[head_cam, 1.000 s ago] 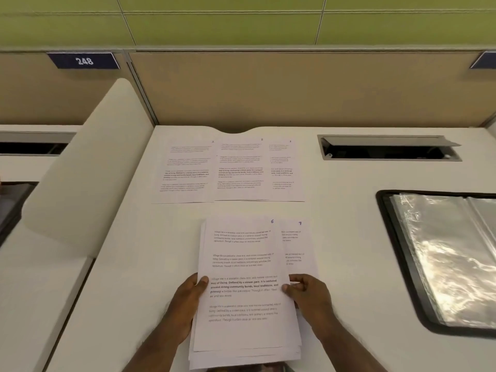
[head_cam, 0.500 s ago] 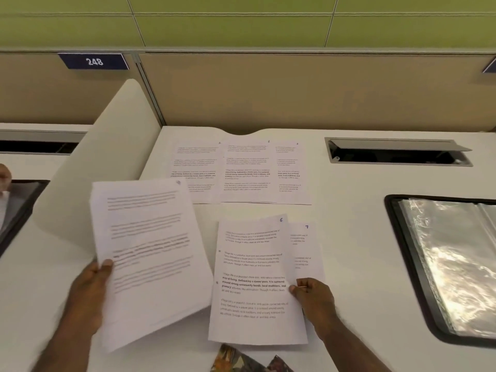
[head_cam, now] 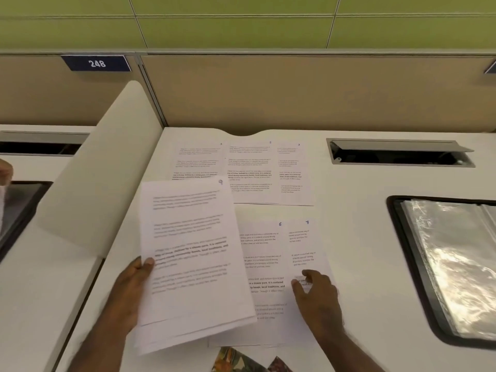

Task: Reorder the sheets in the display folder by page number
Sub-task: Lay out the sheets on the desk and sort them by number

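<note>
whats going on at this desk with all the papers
A person is sorting numbered sheets on the desk. The left hand holds a stack lifted off the desk, its top sheet seemingly marked 9. The right hand touches sheet 7, which lies beside sheet 6. Sheets 1 to 3 lie in a row further back. The display folder lies open on the right.

A single wide-angle camera sits on the person's head, looking forward and down over a white desk point(head_cam: 362, 237). It is close enough that both forearms enter from the bottom edge and printed lines on the nearer sheets point(head_cam: 268, 264) can partly be read. The view faces a tan partition point(head_cam: 295, 95) at the desk's far side, with green wall panels point(head_cam: 241, 22) above. Straight edges bow towards the frame's borders.
</note>
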